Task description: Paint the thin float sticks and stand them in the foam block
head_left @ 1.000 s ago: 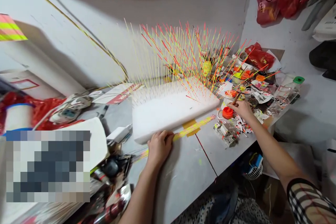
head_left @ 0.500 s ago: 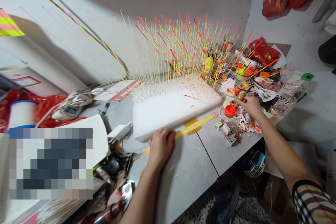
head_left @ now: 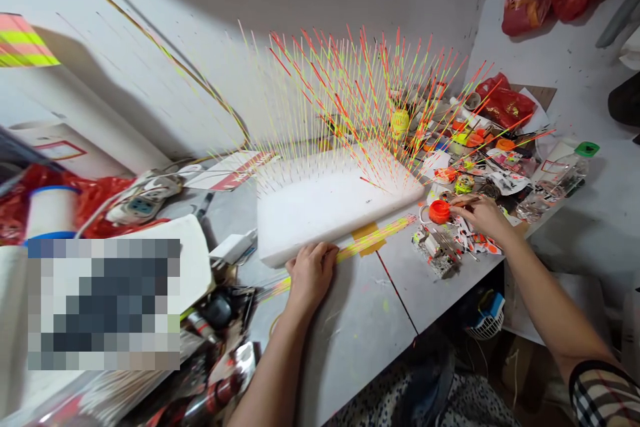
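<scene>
Near the front of a white foam block, my left hand presses down with curled fingers on a row of thin yellow-and-pink striped sticks lying flat on the table. My right hand is pinched round a thin brown-handled brush, mostly hidden by the fingers. Its fingertips are right beside a small open jar of orange paint. Many slender rods, striped red and yellow-green, stand fanned out in the foam block.
Paint pots, rags and a clear bottle with a green cap crowd the right side. A small paint-stained block lies near the table edge. On the left are a power strip, a white roll and loose tools.
My right hand has come lower beside the orange jar, and the brush handle, earlier pointing up, now lies lower. My left hand stays on the striped sticks. The view has shifted slightly.
</scene>
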Demonstrator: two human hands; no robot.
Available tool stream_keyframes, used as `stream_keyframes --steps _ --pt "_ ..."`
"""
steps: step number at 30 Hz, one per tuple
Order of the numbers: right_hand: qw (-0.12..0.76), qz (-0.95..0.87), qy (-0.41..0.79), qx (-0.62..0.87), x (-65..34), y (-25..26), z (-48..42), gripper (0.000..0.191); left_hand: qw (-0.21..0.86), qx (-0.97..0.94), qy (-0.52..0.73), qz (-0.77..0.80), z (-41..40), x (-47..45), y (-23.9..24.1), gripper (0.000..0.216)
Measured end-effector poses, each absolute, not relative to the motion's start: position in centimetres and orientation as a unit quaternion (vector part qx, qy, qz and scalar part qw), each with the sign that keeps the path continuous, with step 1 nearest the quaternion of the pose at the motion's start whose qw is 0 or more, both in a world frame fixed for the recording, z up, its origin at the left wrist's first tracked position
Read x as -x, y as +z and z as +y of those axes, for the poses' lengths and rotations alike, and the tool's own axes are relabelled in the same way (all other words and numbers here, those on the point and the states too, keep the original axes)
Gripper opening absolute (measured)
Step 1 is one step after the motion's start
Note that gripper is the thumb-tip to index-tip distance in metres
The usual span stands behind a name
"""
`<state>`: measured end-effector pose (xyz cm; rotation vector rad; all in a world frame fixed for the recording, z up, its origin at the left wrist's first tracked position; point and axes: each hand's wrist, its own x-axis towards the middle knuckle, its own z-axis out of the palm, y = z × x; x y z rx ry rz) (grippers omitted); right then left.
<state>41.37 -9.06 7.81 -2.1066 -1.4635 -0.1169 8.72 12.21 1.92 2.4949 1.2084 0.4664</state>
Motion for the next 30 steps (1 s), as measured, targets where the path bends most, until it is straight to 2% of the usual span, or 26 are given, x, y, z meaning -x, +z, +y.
stream_keyframes --steps 4,11,17,25,30 --pt "0.269 -0.579 -0.051 0.768 -41.0 7.7 -10.4 0.031 0.16 -0.877 0.184 0.414 12.3 -8.7 1.5 0.026" --pt "0.303 -0.576 -0.074 0.755 -40.5 8.2 -11.8 0.034 0.161 -0.875 0.214 0.403 12.8 -8.6 0.9 0.023" --pt "0.373 -0.576 -0.083 0.722 -40.1 6.6 -11.0 0.025 0.162 -0.87 0.232 0.404 13.0 -8.3 0.8 0.021" --pt "0.352 -0.597 -0.084 0.716 -40.0 5.9 -11.5 0.022 0.153 -0.867 0.245 0.407 13.2 -8.5 0.6 0.019" --pt "0.405 -0.54 -0.121 0.728 -38.7 5.7 -12.2 0.023 0.156 -0.869 0.237 0.405 13.7 -8.3 0.5 0.024"
